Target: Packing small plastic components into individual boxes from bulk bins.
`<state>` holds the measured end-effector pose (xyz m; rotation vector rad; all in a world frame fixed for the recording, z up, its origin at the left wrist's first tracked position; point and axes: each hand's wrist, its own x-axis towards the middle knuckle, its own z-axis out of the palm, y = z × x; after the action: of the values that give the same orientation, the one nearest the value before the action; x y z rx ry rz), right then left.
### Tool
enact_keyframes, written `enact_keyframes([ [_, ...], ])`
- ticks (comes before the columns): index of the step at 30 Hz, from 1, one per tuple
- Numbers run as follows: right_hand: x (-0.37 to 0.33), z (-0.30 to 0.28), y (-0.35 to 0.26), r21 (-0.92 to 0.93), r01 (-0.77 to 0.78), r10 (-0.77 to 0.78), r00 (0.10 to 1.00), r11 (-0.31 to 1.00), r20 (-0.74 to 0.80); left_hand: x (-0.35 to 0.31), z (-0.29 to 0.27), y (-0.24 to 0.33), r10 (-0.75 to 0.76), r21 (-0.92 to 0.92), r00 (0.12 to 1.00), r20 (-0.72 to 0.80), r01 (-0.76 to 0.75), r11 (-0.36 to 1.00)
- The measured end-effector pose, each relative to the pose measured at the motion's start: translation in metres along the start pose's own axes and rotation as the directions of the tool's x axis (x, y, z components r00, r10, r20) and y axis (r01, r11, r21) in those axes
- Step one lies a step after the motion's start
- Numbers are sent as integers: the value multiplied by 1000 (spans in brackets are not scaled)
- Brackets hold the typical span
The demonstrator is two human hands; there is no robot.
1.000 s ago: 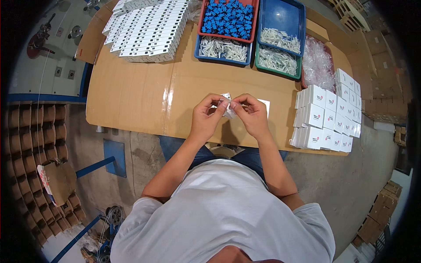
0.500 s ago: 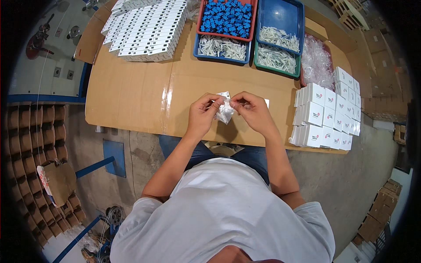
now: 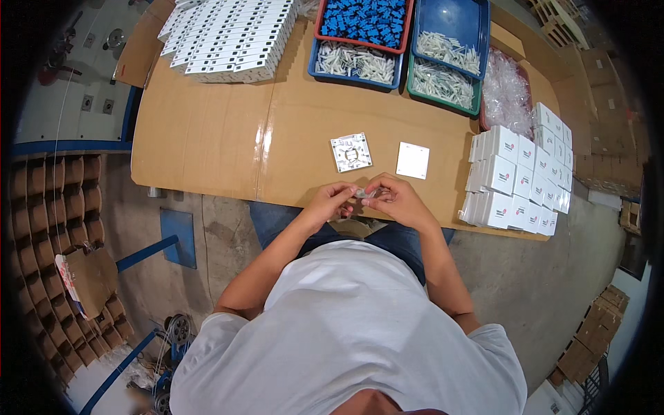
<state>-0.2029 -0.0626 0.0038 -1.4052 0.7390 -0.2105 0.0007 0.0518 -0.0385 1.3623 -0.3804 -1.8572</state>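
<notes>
Close to the table's near edge, my left hand and my right hand pinch a small clear plastic bag between their fingertips. The bag looks bunched up, and what it holds, if anything, is too small to make out. Just beyond my hands lies a square white housing with an open-looking, detailed inner side facing up. To its right a flat white square plate rests on the cardboard-covered table. Neither hand touches these two pieces.
White boxes stand stacked at the right edge. Rows of white square units fill the far left. At the back are a red tray of blue parts, trays of whitish small pieces, and a heap of clear bags.
Both hands have drawn back toward me with the plastic bag, which is now bunched smaller between the fingers. The white housing and plate, partly hidden before, now lie in full view.
</notes>
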Motion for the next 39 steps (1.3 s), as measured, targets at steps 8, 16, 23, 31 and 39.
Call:
enact_keyframes([
  [8,43,7,-5,-381,277,-345,930,882,-123,41,-11,8,516,157,835,-190,-493,856],
  [16,68,6,21,-771,289,-530,845,567,-73,46,-10,25,816,824,547,-189,-363,434],
  [23,74,7,34,-723,307,-564,814,619,-138,49,-10,19,890,942,445,-103,-245,232],
  [31,78,9,34,-728,266,-590,774,632,-229,48,-10,22,904,945,427,-26,-284,162],
  [39,88,9,38,-696,278,-609,741,662,-283,51,-6,27,913,951,406,-41,-265,161],
])
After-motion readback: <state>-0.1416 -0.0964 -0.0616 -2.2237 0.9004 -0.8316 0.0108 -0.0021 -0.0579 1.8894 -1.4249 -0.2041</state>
